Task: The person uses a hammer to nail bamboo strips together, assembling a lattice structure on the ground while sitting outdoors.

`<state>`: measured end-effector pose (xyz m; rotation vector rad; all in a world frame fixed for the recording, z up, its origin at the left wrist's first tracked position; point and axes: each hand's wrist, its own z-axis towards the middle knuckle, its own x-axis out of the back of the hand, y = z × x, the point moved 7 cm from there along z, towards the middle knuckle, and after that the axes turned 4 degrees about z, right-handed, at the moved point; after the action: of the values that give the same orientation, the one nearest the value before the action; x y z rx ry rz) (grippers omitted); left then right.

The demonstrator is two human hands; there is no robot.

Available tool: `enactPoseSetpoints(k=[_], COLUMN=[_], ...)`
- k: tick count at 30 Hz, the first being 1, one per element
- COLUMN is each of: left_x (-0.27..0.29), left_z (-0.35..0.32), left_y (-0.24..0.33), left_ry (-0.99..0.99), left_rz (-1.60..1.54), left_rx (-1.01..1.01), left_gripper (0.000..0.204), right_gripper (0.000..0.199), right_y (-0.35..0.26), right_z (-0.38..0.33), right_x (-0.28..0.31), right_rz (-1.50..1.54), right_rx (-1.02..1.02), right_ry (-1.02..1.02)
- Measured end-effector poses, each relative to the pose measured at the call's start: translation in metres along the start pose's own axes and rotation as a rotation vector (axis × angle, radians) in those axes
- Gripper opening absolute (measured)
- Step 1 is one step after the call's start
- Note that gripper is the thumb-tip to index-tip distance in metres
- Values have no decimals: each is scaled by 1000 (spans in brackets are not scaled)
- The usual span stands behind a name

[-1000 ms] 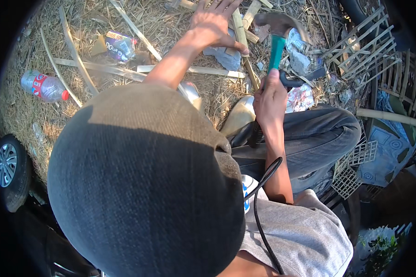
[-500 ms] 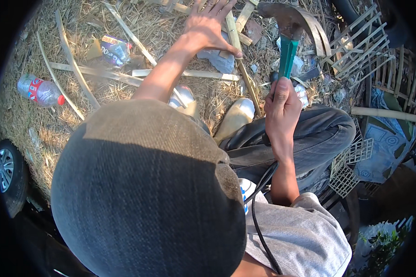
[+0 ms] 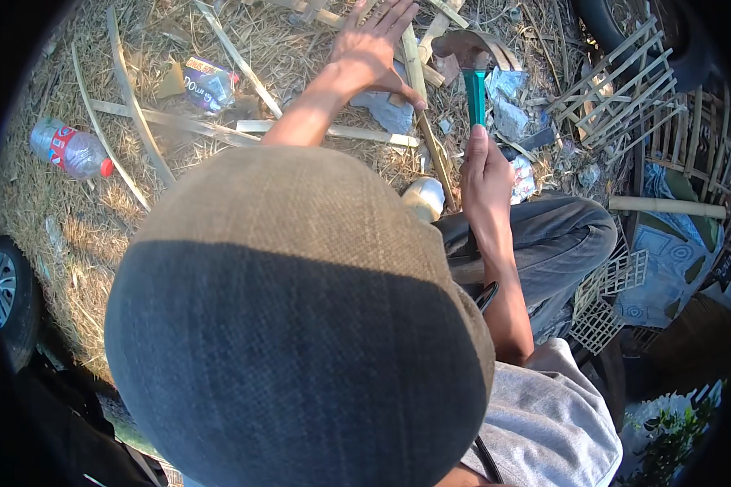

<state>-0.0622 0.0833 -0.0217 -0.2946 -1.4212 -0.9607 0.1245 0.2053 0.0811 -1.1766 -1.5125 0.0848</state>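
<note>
My right hand point(image 3: 487, 174) is wrapped round the green handle of a claw hammer point(image 3: 476, 93). The rusty, curved metal head is up over the littered straw, to the right of my left hand point(image 3: 374, 57). That left hand is open and spread, palm down, its fingertips near the top edge of the picture. Its thumb tip lies against a bamboo strip point(image 3: 414, 69) that runs toward my feet. Whether the palm presses on other strips beneath it is hidden. A grey stone slab point(image 3: 388, 114) lies just under the wrist and thumb.
Pale strips point(image 3: 333, 132) lie scattered over dry straw. At left are a plastic bottle point(image 3: 71, 150) with a red cap, a crumpled packet point(image 3: 209, 84) and a wheel point(image 3: 12, 288). Slatted lattices point(image 3: 617, 81) and a blue patterned sheet point(image 3: 658, 272) are at right. A cap point(image 3: 300, 325) covers much of the lower view.
The hammer has swung down and away, its head now farther left and nearer the ground. My right hand has shifted slightly left. The left hand has stayed spread in place.
</note>
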Motion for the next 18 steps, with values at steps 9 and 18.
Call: enactPoseSetpoints(k=[9, 18], left_x=[-14, 4], left_z=[-1, 2], left_y=[0, 1], left_ry=[141, 65], left_rz=[46, -59], left_rx=[30, 13], left_gripper=[149, 150], right_gripper=[58, 54], right_y=[18, 4], right_z=[6, 2], right_x=[-19, -33], right_rz=[-19, -15], right_rx=[43, 42], right_ry=[-36, -56])
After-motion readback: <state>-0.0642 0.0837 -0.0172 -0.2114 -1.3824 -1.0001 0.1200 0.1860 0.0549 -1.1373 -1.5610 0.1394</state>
